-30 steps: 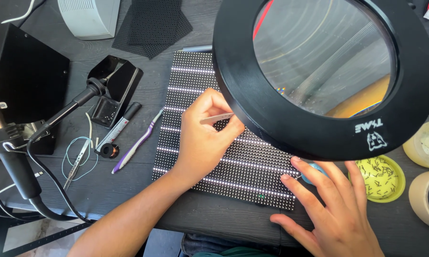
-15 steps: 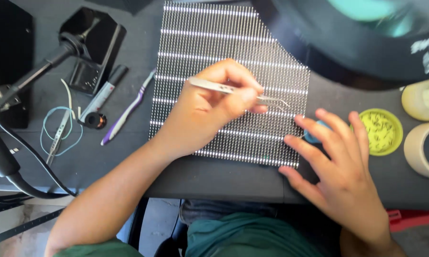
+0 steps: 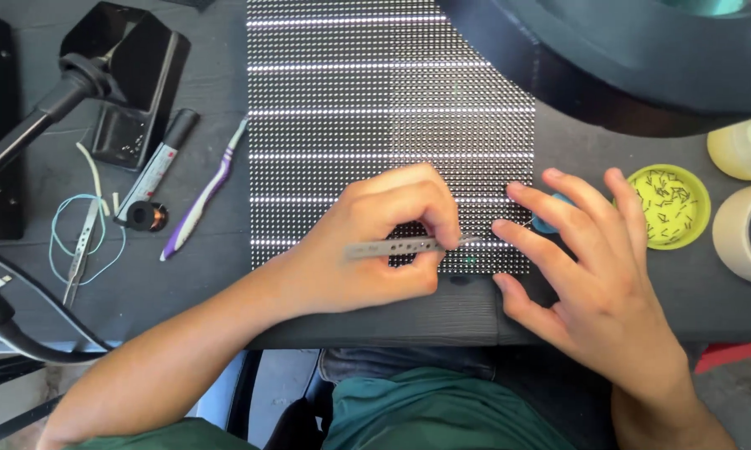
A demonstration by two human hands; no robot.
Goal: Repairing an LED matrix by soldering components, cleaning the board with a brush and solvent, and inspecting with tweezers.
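Note:
A dark panel covered in rows of tiny dots (image 3: 392, 108) lies flat on the black table (image 3: 184, 292). My left hand (image 3: 375, 242) grips metal tweezers (image 3: 400, 247), tips pointing right at the panel's near right corner. My right hand (image 3: 592, 275) rests with fingers spread on the panel's right edge, partly covering a small blue object (image 3: 546, 223). A yellow lid holding several small dark parts (image 3: 668, 206) sits just right of my right hand.
A black ring magnifier lamp (image 3: 608, 75) overhangs the top right. A purple toothbrush (image 3: 204, 196), marker pen (image 3: 159, 167), small coil (image 3: 149, 217), second tweezers (image 3: 79, 250) with blue wire, and black tool stand (image 3: 134, 75) lie left. Tape rolls (image 3: 746, 233) sit at right.
My view has dropped closer to the panel. My left hand has carried the tweezers down to the panel's near edge, and my right hand has stayed at the right edge.

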